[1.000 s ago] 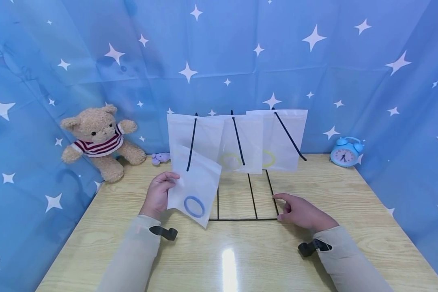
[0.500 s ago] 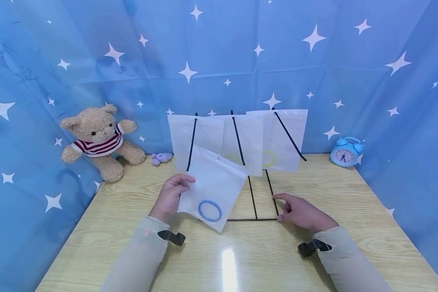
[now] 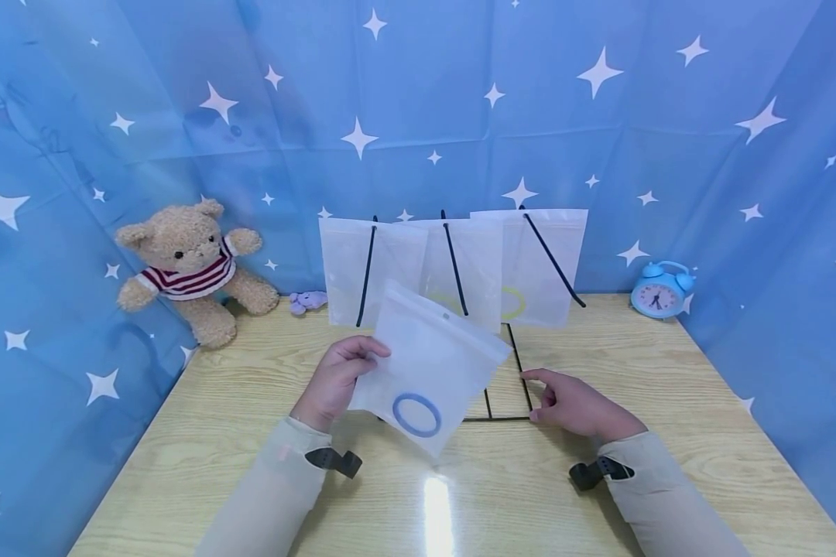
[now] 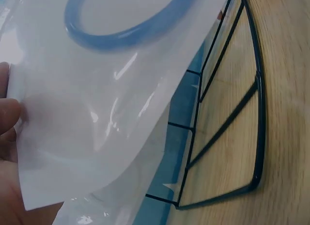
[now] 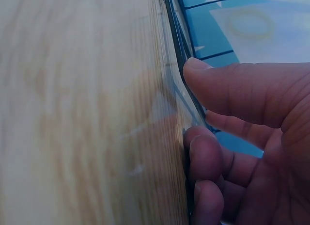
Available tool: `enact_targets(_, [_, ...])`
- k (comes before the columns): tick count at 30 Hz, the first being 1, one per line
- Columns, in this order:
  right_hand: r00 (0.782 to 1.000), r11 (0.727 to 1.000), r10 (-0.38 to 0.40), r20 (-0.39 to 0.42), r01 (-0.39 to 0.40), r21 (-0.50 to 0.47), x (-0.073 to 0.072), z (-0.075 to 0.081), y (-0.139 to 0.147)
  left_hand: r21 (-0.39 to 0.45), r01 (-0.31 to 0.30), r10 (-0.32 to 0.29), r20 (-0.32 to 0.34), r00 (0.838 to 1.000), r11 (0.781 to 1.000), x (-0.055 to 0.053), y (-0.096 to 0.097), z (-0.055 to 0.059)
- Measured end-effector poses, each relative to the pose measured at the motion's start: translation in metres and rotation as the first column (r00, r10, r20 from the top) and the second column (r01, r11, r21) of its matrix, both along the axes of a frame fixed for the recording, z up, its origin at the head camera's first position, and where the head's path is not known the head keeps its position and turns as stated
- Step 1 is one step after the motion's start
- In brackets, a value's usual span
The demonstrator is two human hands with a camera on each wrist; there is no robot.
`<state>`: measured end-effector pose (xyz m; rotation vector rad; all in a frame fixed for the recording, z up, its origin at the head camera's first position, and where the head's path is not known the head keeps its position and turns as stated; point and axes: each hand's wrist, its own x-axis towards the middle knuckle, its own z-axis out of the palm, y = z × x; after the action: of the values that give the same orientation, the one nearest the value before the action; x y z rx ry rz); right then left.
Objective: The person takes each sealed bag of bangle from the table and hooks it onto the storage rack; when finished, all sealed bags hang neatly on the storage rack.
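Note:
My left hand (image 3: 334, 381) pinches the left edge of a translucent zip bag (image 3: 432, 348), which hangs tilted in front of a black wire rack (image 3: 495, 419). Low on the bag shows a blue ring (image 3: 416, 415). From the rack's three prongs hang more translucent bags: a left bag (image 3: 344, 259), a middle bag (image 3: 481, 259) and a right bag (image 3: 563, 240), the latter two with yellow rings showing. At the front right corner of the rack's base, my right hand (image 3: 577, 402) holds the wire between thumb and curled fingers; in the right wrist view the thumb (image 5: 232, 89) lies against the wire.
A teddy bear (image 3: 191, 267) in a striped shirt sits at the back left of the wooden table (image 3: 669, 433). Beside it lies a small purple toy (image 3: 308, 302). A blue alarm clock (image 3: 660, 290) stands at the back right. A starry blue curtain (image 3: 418, 100) encloses the back.
My left hand has moved right and slightly toward me with the bag, away from the left prong, and the bag has tilted further. The right hand has stayed at the rack's corner.

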<state>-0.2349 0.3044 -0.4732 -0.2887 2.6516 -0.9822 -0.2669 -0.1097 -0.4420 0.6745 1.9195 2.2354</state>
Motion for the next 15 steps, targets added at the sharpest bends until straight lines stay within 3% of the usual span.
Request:
enact_targets(6, [1.000, 1.000, -0.012, 0.004, 0.012, 0.004, 0.000, -0.001, 0.000, 0.024, 0.090, -0.088, -0.069, 0.994, 0.996, 0.008, 0.006, 0.007])
enact_targets(15, [1.000, 1.000, 0.001, 0.000, -0.001, 0.008, 0.000, -0.001, 0.001, 0.000, 0.106, -0.105, -0.122, 0.987, 0.994, 0.016, 0.010, 0.013])
